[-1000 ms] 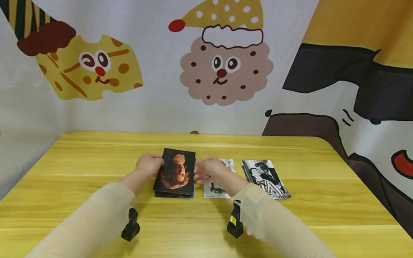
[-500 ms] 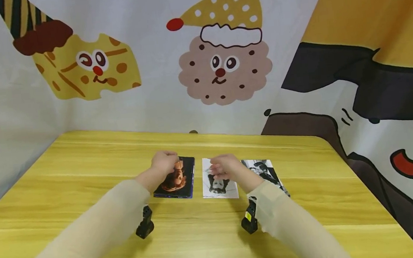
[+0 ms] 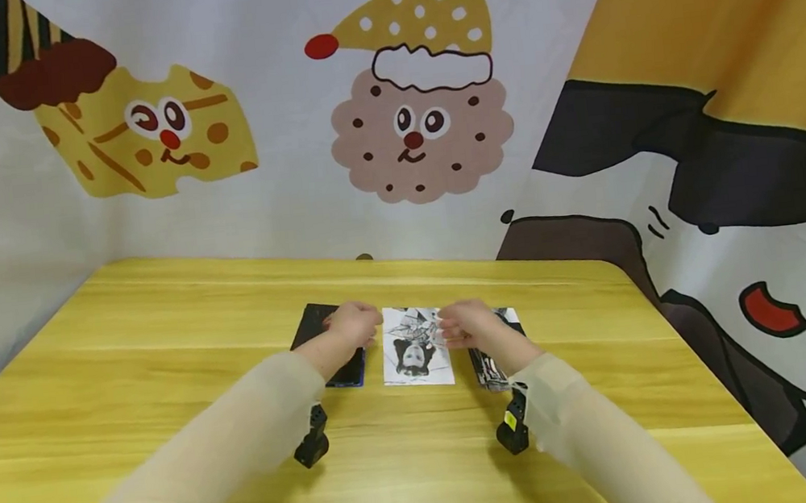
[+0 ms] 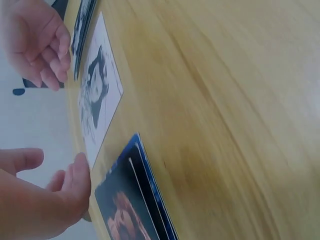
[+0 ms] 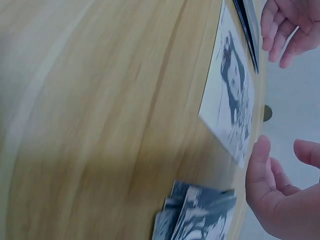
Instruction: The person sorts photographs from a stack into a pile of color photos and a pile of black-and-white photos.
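A white sheet with a black-and-white portrait drawing [image 3: 416, 355] lies on the table between my two hands. My left hand [image 3: 353, 323] hovers at its left edge, partly over a stack of dark photo cards [image 3: 308, 325] whose top card bears an orange-lit portrait [image 4: 122, 220]. At the sheet's right edge hangs my right hand [image 3: 474, 322], in front of a pile of black-and-white photo cards [image 5: 205, 215]. Both hands have relaxed, slightly bent fingers with a gap to the thumb, and nothing is between them. The wrist views show both hands just above the cards.
The wooden table [image 3: 409, 461] carries these three groups of cards in a row. A patterned cloth [image 3: 299, 229] with cartoon figures hangs behind the table's far edge. A black wrist camera [image 3: 312, 438] sits below the left wrist, another camera [image 3: 512, 425] below the right.
The dark stack, held between both hands at first, has been set down and released. Both hands have moved right, to either side of the portrait sheet. The head view has turned slightly right.
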The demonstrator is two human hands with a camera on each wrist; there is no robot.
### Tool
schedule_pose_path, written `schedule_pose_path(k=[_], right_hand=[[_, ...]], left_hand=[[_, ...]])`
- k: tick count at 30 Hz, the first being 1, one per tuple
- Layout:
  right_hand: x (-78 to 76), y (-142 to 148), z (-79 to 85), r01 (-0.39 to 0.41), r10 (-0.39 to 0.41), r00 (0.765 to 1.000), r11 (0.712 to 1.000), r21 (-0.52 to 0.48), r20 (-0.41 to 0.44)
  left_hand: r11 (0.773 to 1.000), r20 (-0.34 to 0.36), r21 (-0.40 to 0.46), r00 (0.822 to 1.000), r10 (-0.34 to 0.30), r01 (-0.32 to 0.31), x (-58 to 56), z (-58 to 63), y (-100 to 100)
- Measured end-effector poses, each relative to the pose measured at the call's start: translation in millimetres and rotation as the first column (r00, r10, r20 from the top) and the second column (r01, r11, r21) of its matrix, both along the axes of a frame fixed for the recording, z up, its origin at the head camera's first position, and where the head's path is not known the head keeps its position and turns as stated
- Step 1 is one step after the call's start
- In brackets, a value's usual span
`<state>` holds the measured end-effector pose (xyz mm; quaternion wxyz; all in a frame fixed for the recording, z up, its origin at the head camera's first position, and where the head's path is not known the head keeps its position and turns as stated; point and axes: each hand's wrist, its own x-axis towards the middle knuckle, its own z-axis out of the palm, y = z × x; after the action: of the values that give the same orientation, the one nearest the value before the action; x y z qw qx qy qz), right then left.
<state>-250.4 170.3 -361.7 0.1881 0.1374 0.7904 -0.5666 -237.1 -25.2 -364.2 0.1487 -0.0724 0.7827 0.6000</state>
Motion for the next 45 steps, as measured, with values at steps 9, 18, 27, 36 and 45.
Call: schedule_pose_path(k=[9, 18, 27, 36, 45], right_hand=[[0.3, 7.5, -7.4, 0.050, -0.050, 0.998, 0.999, 0.007, 0.026], [1.4, 3.9, -10.9, 0.089, -0.087, 0.995, 0.994, -0.065, 0.040], [1.3, 1.7, -11.6, 0.146, -0.137, 0.988, 0.982, -0.120, 0.076], [-0.6, 3.8, -9.8, 0.161, -0.145, 0.984, 0.970, -0.180, 0.100], [-2.0, 3.6, -11.5, 0.110, -0.105, 0.993, 0.989, -0.102, 0.058]], left_hand=[[0.997, 0.056, -0.053, 0.997, -0.059, 0.062, 1.5, -6.7, 6.5], [0.999, 0.091, -0.033, 0.995, -0.037, 0.040, 2.8, -4.3, 9.7], [0.999, 0.107, -0.035, 0.994, -0.025, 0.029, 4.3, -0.9, 14.0], [0.998, 0.105, -0.051, 0.994, -0.028, 0.033, 1.9, -3.7, 14.3], [0.998, 0.128, -0.050, 0.991, -0.035, 0.042, 1.8, -3.6, 17.1]])
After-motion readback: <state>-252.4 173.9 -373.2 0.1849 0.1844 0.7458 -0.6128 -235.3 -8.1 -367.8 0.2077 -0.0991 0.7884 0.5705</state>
